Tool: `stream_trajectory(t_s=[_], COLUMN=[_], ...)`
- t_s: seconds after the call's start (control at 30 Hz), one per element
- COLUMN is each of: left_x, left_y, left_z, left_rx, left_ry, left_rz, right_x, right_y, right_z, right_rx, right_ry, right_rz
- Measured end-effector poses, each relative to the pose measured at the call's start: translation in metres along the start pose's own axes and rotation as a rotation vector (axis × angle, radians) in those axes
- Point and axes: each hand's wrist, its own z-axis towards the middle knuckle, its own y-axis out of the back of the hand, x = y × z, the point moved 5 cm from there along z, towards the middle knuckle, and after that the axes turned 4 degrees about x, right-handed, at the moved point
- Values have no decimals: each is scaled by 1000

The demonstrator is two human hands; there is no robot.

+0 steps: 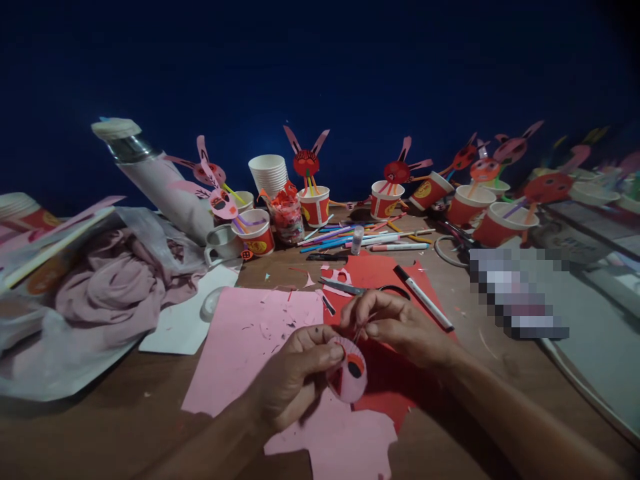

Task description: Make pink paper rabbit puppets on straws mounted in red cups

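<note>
Low in the middle, my left hand (295, 377) pinches a round pink paper face (355, 385) by its left edge. The face has a black oval eye with orange around it and a dark red patch. Close to its upper edge, the thumb and fingers of my right hand (400, 327) are pinched together around something thin and small that I cannot make out. Beneath both hands lie a pink paper sheet (250, 347) and a red paper sheet (425, 283). Scissors (343, 286) rest just beyond my right hand, and a white marker (425, 298) lies to their right.
Paper cups with rabbit-like paper faces, such as one cup (315, 205), line the back. Colored pens (340, 239) lie before them. A plastic bag (65, 353) and a leaning flask (165, 180) are left; a pixelated phone-like object (520, 293) and cable (590, 387) are right.
</note>
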Motion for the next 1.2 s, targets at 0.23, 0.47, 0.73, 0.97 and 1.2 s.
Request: stream_trajectory(t_s=[0.23,0.47,0.73,0.97,1.2], left_x=[-25,-28,-16,-10,-11], left_y=[3,-3,5,15,18], left_z=[-9,-6,-4,-3,-3], left_rx=[-195,-159,-196,-282,-280], left_ry=[-349,-411,-314,-218,-252], left_rz=[543,643,599,490,496], right_x=[-8,-5,-8,-3,-5], right_y=[15,7,6,13,13], right_z=[1,2,2,1,2], right_rx=[-219,-207,-306,-339,-327], right_ry=[-41,-78,-149,-137,-139], right_rz=[-105,-189,-218,-253,-268])
